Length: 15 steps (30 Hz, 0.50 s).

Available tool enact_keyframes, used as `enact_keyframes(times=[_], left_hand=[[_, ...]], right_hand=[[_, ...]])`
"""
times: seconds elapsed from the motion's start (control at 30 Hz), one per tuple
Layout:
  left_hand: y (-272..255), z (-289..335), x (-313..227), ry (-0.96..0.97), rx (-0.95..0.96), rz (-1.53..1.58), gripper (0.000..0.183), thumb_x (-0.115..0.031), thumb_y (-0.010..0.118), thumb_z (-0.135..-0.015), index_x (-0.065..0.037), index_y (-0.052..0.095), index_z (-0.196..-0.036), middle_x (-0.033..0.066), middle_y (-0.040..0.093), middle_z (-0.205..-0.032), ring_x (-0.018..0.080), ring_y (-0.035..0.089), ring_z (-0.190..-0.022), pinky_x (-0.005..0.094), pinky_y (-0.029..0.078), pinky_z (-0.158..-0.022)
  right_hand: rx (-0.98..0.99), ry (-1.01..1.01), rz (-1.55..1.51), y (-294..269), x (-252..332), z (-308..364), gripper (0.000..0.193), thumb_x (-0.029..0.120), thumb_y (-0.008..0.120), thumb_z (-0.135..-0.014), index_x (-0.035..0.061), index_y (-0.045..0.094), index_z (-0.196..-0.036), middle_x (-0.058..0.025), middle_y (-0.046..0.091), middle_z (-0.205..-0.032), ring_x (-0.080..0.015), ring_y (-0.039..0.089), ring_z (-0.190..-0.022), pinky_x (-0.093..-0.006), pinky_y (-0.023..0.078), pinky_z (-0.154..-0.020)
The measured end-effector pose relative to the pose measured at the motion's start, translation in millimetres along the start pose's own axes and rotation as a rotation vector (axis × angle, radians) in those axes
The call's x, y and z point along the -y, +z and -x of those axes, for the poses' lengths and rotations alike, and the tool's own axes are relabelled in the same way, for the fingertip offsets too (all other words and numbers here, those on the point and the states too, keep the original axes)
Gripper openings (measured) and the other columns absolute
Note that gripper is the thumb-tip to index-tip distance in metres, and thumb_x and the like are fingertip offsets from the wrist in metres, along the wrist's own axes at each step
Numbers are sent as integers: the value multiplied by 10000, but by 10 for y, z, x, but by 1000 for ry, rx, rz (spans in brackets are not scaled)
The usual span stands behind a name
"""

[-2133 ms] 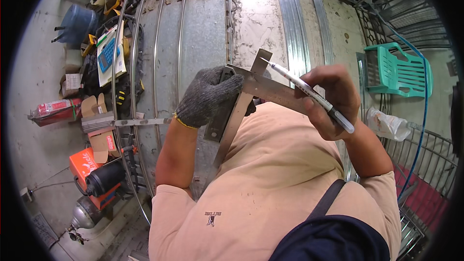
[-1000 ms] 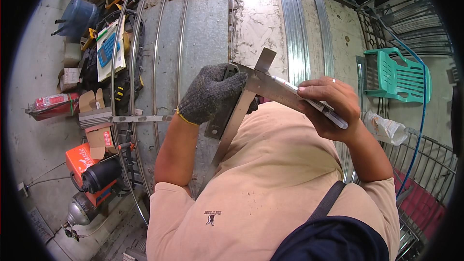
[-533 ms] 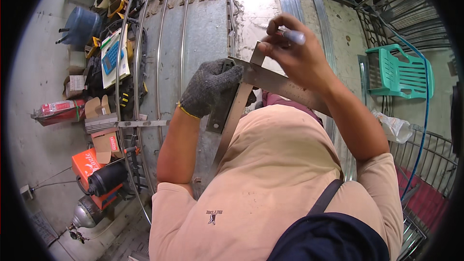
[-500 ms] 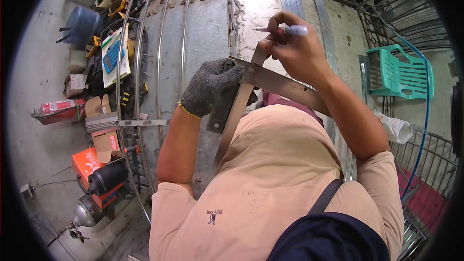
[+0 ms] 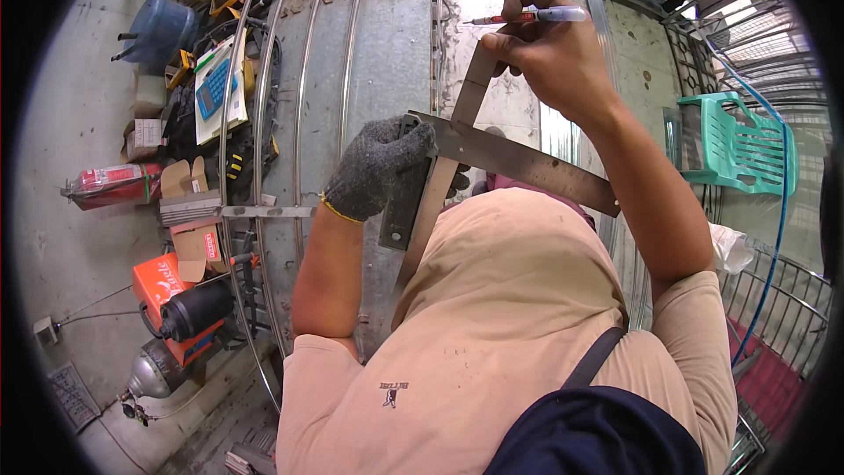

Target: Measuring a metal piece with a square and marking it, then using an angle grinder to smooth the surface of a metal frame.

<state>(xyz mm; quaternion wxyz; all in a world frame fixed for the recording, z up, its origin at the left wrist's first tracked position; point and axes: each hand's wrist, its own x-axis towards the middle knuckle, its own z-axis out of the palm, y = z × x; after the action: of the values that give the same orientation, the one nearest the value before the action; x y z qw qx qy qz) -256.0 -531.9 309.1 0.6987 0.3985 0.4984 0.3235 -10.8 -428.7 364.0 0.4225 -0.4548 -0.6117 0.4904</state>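
My left hand (image 5: pixel 374 169), in a dark grey knit glove, is closed around a steel try square (image 5: pixel 541 164) and presses it against a flat metal bar (image 5: pixel 472 95). The square's dark stock lies along the bar, and its blade crosses the bar and points right toward my right forearm. Bare, my right hand (image 5: pixel 567 60) grips a marker pen (image 5: pixel 563 14) with its thin tip pointing left. The thumb of that hand is at the bar's far end. The bar's near end runs down beside my shirt.
Long shiny metal tubes (image 5: pixel 350 53) lie over a grey metal sheet (image 5: pixel 325 114) on the left. Beyond are a blue calculator (image 5: pixel 214 90), cardboard boxes and a blue water container (image 5: pixel 161 35). To the right stand a green plastic chair (image 5: pixel 738 145) and a blue hose (image 5: pixel 783 185).
My right hand has moved away from my body, lifting the pen farther from the square. More of the bar now shows past the blade. My left hand keeps its grip.
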Motion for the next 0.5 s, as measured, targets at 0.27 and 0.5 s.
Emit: enact_keyframes(times=[0.27,0.5], left_hand=[[85,16,-106,119,27,-153,348,-378,613,-1078,-46,716,-1062,-55,601,-815,38,437,-656,243,358,-581],[84,4,-139,15,34,-77,348,-306,633,-1065,21,715,-1151,29,719,-975,87,618,-861,272,523,-769]], right_hand=[[58,-9,12,-46,-79,-28,219,-24,800,-897,5,607,-997,-99,724,-799,-174,750,-743,-309,592,-650],[65,-5,16,-77,-127,-33,239,4,810,-903,6,613,-1038,-127,750,-836,-175,758,-756,-301,587,-641]])
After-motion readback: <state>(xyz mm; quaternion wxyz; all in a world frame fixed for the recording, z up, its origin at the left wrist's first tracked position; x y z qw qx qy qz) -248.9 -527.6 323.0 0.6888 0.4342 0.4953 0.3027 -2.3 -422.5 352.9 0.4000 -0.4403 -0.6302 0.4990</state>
